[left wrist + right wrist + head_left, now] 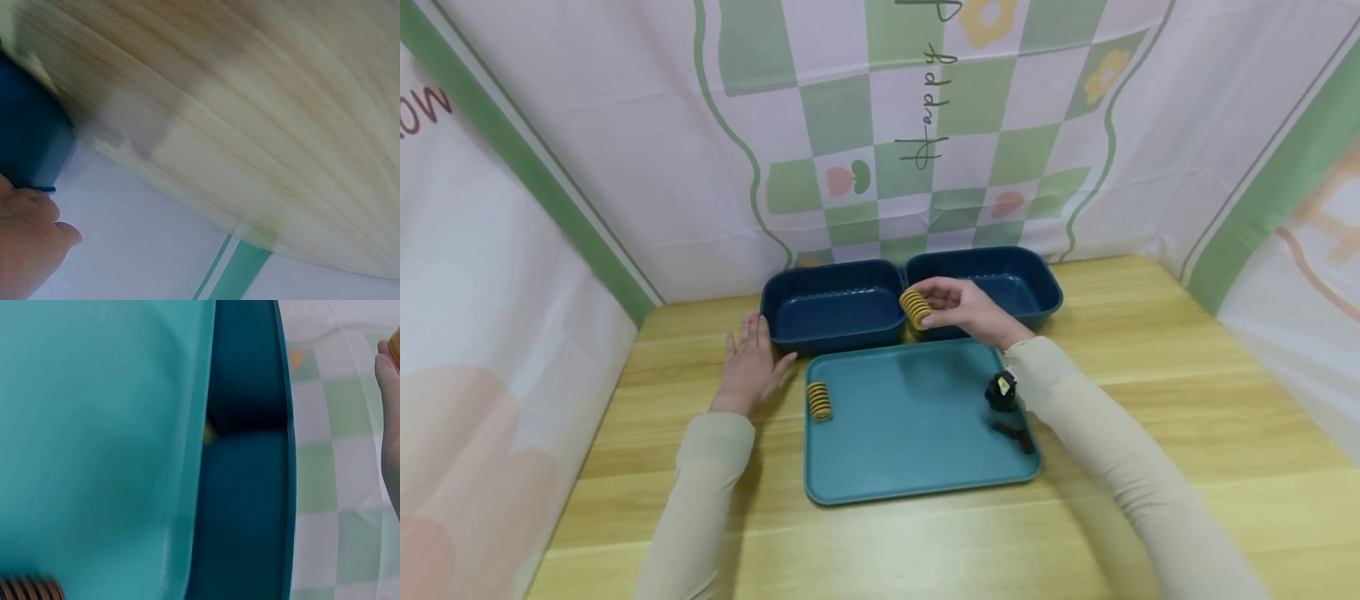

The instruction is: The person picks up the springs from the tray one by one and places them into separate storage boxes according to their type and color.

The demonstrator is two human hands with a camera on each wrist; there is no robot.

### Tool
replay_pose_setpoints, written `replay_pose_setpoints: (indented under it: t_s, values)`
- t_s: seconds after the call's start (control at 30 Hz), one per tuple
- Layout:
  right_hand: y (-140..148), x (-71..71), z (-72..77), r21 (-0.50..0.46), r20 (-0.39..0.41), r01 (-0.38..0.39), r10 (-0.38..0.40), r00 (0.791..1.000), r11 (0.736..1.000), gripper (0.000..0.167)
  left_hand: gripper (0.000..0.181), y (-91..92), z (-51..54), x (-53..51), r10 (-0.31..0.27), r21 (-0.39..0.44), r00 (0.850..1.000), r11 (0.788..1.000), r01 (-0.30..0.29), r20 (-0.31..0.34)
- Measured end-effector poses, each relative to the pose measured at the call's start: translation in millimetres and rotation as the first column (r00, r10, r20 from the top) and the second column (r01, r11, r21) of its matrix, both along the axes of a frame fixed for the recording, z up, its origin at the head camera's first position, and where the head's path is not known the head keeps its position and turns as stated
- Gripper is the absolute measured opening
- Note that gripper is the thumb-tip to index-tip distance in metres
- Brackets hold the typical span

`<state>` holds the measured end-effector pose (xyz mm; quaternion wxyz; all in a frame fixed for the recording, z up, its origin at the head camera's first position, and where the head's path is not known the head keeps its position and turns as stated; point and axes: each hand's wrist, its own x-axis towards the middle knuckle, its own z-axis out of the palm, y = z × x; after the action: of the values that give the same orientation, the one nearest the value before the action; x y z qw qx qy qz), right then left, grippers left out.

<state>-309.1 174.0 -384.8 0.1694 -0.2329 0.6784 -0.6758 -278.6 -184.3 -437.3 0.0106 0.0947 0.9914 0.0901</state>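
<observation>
In the head view, the right grip (pixel 962 304) hides part of the glossy dark-blue round-cornered right basin (pixel 1028 279), the beige fabric sleeve (pixel 1090 425) covers some of the rim of the teal rectangular tray (pixel 902 433), and a black object (pixel 999 395) beside it is too small to identify. The right wrist view's edges cut off the ridged golden cylindrical roll (pixel 395 347) and a blurred brown striped object (pixel 30 589); the left wrist view crops the left grip (pixel 28 240).

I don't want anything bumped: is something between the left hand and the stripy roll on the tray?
Just the tray's low left rim, beyond a strip of table, lies between the left hand and the stripy roll. I see nothing else in the way.
</observation>
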Motion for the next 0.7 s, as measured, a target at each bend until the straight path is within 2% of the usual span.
replay_pose_setpoints:
  t_s: [0.43,0.57,0.7]
  values:
    - [40.5,-16.9,-3.0,0.045,-0.056,0.134,-0.131,0.99,0.99,0.046,0.083,0.9,3.3,2.2,0.003,-0.005,1.0,1.0,-0.003,0.003]
    - [53.5,-22.5,-4.3,0.098,-0.069,0.197,-0.191,0.979,0.975,0.047,0.083,1.3,2.9,1.9,-0.001,-0.009,1.0,1.0,0.001,-0.004]
    - [64.5,-26.1,-3.5,0.177,-0.086,0.26,-0.249,0.965,0.949,0.05,0.083,1.6,2.7,1.7,0.0,-0.003,1.0,1.0,0.0,-0.002]
